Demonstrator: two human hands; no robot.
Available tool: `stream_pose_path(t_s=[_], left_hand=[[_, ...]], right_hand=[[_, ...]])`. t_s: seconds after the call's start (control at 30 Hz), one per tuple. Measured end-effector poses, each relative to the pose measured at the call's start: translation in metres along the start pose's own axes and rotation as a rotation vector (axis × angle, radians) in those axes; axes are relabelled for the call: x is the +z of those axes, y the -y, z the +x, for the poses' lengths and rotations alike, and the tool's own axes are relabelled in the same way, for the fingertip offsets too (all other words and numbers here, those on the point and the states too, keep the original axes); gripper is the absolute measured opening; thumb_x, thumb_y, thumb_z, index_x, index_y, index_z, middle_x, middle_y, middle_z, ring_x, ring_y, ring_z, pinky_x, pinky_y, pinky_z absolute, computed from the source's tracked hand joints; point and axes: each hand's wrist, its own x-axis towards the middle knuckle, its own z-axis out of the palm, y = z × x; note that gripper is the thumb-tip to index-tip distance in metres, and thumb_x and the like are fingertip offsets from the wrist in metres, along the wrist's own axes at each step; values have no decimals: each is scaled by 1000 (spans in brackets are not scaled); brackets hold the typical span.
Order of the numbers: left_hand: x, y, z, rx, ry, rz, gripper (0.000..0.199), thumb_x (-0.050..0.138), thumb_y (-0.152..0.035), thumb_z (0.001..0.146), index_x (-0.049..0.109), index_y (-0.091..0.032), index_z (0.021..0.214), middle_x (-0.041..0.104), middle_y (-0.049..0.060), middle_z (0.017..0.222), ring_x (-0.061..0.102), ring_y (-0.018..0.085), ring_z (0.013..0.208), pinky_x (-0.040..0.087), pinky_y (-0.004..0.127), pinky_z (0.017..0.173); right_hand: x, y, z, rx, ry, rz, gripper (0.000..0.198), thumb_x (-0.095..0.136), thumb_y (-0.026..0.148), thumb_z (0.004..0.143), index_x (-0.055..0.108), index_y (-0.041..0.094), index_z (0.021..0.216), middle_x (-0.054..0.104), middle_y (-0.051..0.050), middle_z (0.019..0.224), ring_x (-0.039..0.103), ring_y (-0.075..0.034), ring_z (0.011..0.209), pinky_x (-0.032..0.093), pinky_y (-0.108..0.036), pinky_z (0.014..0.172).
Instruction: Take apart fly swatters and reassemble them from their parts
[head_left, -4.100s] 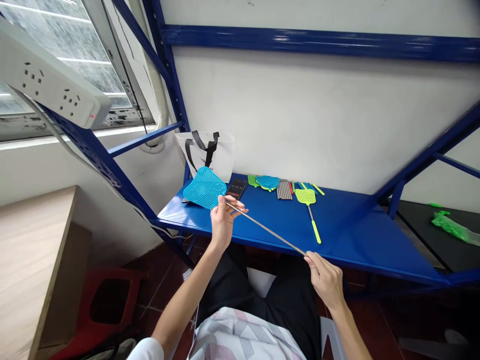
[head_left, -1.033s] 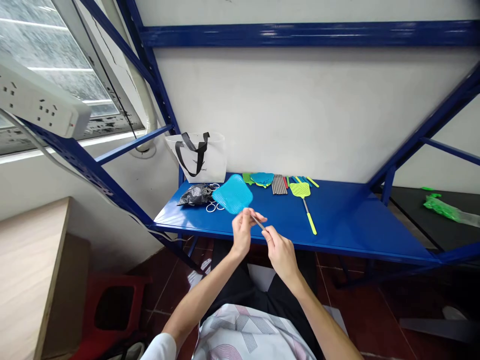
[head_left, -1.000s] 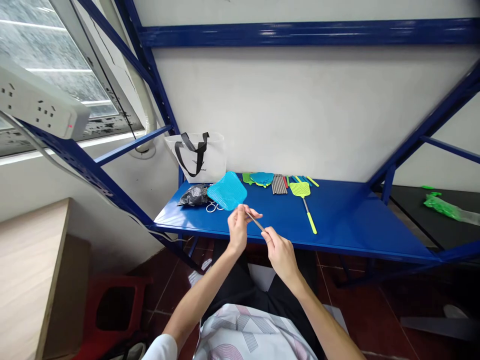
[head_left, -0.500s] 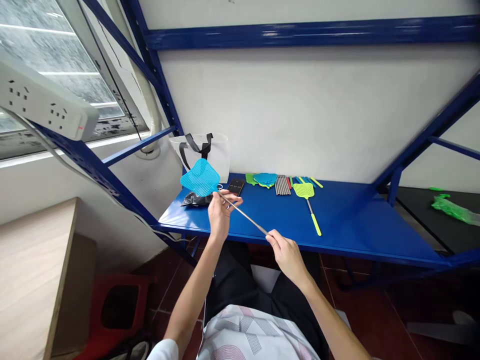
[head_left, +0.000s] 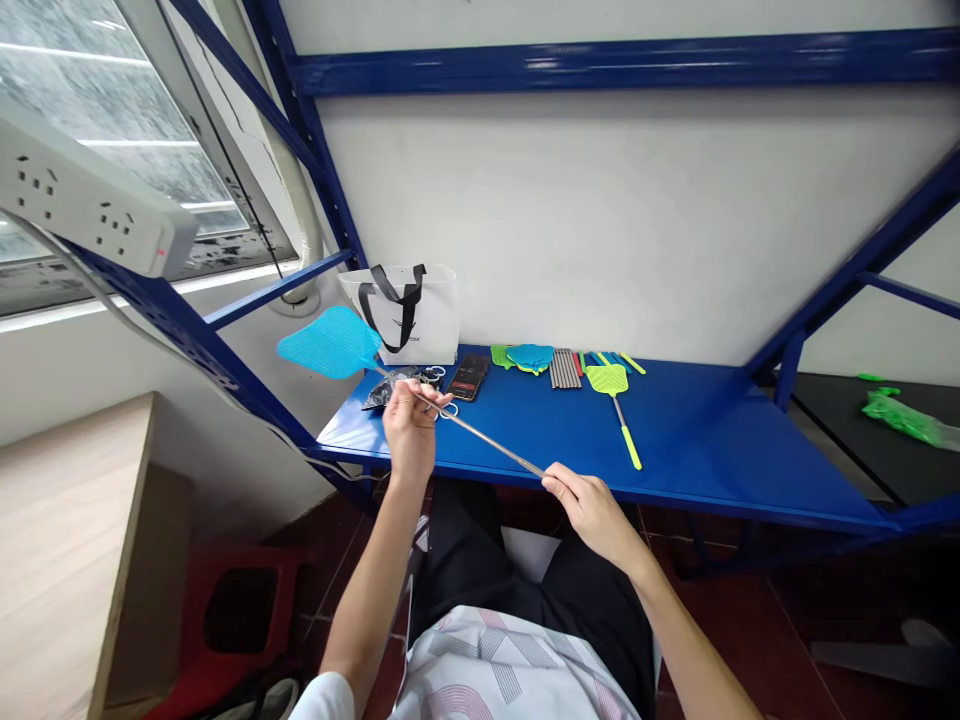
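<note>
A fly swatter (head_left: 330, 343) with a blue mesh head and a long thin metal rod is held in the air over the front of the table, its head off to the left. My left hand (head_left: 411, 425) pinches the rod partway along, fingers closed around it. Around the lower end of the rod my right hand (head_left: 585, 505) is closed; whatever sits inside that grip is hidden. A yellow-green fly swatter (head_left: 607, 379) with a yellow handle lies on the blue table (head_left: 720, 430).
Behind lie a stack of blue and green swatter heads (head_left: 531, 357), metal rods (head_left: 565, 369) and several coloured handles (head_left: 611, 361). A phone (head_left: 468, 377), a black plastic packet (head_left: 390, 388) and a white bag (head_left: 427, 315) are at the left. Blue frame posts (head_left: 262, 400) flank the table.
The blue swatter head has moved left and tilted, and more of the rod shows. My left hand has shifted left and slightly down; my right hand moved slightly right.
</note>
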Motion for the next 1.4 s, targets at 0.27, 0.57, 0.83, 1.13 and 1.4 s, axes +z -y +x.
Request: stream_pose_path(t_s=[0.27,0.57,0.83,1.13,1.4], left_hand=[[-8,-12,8,0,-66,-102,34,73,-44,106,62,-18,87,56,-4,70,60,9,61,61,22,69],[-34,-13,37,20,-170,-137,35,69,-42,109,57,-19,85,50,-7,67,53,7,57,53,18,65],[-28,-4,34,-34,-75,-70,37,72,-48,106,61,-19,87,62,-4,71,66,11,65,64,26,75],[14,47,-17,-115,106,52,49,80,-66,93,65,-20,86,82,7,92,82,23,84,68,46,95],[37,72,-66,-186,161,107,51,72,-68,99,68,-18,91,86,13,104,85,27,87,68,44,90]], right_hand=[[-16,-21,-37,60,53,27,44,37,52,119,60,27,90,57,3,72,53,-17,64,40,-28,63],[-30,-51,-81,160,100,41,43,41,52,117,58,26,87,56,2,74,54,-17,67,44,-28,65],[-38,-72,-100,238,98,103,45,43,57,115,55,26,85,52,3,74,50,-18,68,42,-29,65],[-32,-48,-82,226,-1,64,43,42,58,115,58,27,91,45,4,68,42,-17,61,35,-29,59],[-17,-3,-20,134,-38,73,42,37,53,117,59,27,93,49,4,68,43,-16,60,32,-27,60]])
